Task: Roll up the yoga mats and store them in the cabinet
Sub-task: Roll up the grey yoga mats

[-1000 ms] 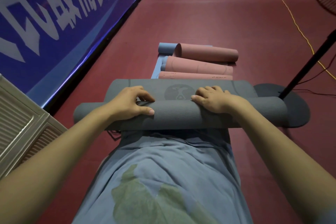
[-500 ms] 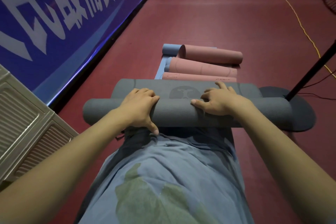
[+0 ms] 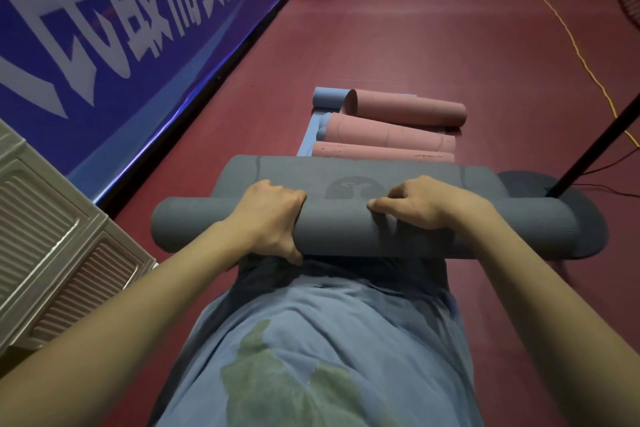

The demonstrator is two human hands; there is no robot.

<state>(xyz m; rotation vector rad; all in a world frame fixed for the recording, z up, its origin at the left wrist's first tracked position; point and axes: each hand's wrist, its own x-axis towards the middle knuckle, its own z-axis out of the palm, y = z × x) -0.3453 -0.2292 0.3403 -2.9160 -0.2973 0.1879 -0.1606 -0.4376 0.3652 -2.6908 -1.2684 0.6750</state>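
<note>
1. Nearest the camera, at 6 o'clock, the person's blue shirt filled the lower frame, with both bare forearms reaching forward from the lower corners.
2. Just beyond it, the rolled part of the grey yoga mat lay crosswise on the red floor, running from 9 to 3 o'clock.
3. The left hand gripped the roll left of centre, fingers curled over the top and thumb tucked under the near side.
4. The right hand rested on the roll right of centre, fingers curled over its far edge and thumb pointing toward the left hand.
5. Past the roll, toward 12 o'clock, a short unrolled stretch of the same mat lay flat, with a round printed logo showing between the hands.
6. At 3 o'clock a dark round stand base sat touching the roll's right end, its black pole slanting up toward 2 o'clock.
7. At 8 o'clock a pale ribbed cabinet stood well apart from the mat.
8. Farther on at 12 o'clock, pink rolled mats lay stacked on a blue mat.
9. A blue banner with white characters ran along 10 o'clock, and a yellow cable trailed at 1 o'clock.
</note>
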